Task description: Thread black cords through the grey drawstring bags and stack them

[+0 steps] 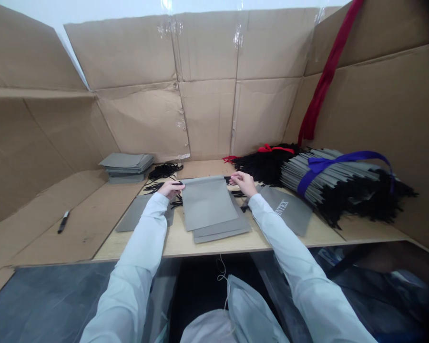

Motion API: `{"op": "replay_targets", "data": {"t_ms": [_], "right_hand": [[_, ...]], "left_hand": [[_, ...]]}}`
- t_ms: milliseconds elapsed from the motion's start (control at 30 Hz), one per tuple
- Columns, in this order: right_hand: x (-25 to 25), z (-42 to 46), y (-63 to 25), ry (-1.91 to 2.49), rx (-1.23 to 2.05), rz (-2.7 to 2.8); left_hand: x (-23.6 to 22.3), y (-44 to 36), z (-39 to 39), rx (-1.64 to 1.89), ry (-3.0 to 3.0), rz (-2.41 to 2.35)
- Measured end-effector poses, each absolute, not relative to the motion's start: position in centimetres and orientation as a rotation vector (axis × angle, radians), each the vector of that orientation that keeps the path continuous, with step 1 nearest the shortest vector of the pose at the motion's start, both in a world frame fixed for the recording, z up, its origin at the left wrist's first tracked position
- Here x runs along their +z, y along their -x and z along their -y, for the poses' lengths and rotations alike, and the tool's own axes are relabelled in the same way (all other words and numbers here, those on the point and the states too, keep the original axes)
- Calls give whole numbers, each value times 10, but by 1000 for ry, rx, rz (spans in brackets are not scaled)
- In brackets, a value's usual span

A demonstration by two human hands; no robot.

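A flat grey drawstring pouch lies in front of me, its top edge away from me. My left hand is closed at its top left corner, with black cord at the fingertips. Just off the top right corner, my right hand pinches what looks like the black drawstring end; the fingers partly hide it. More grey pouches lie beneath this one. To the left rests another grey piece, partly behind my left forearm. A pouch with white lettering lies right of my right hand.
At back left are a stack of grey pouches and a heap of black cords. A purple-ribboned pouch bundle and a red-tied black cord bundle sit right. A marker lies left. Cardboard walls surround the table.
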State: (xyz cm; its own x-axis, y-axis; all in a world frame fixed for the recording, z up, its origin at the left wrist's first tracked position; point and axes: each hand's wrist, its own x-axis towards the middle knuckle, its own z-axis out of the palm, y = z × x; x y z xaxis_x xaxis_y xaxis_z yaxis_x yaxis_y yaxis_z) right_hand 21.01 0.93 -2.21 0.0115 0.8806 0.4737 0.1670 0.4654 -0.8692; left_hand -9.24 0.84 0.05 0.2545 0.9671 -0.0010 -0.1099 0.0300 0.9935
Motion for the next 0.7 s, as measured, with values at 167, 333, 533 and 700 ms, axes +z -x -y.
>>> {"op": "replay_targets", "data": {"t_ms": [167, 333, 533, 700], "right_hand": [[-25, -14, -212, 1035, 731, 1413], [-29, -20, -220, 1120, 719, 1281], [-36, -25, -231, 1206, 731, 1188], [-41, -29, -233, 1203, 770, 1213]], "left_hand": [[3, 94, -10, 1037, -1354, -1056], [2, 106, -20, 916, -1622, -1283], [-6, 123, -31, 774, -1567, -1267], [-5, 120, -25, 836, -1239, -1290]]}}
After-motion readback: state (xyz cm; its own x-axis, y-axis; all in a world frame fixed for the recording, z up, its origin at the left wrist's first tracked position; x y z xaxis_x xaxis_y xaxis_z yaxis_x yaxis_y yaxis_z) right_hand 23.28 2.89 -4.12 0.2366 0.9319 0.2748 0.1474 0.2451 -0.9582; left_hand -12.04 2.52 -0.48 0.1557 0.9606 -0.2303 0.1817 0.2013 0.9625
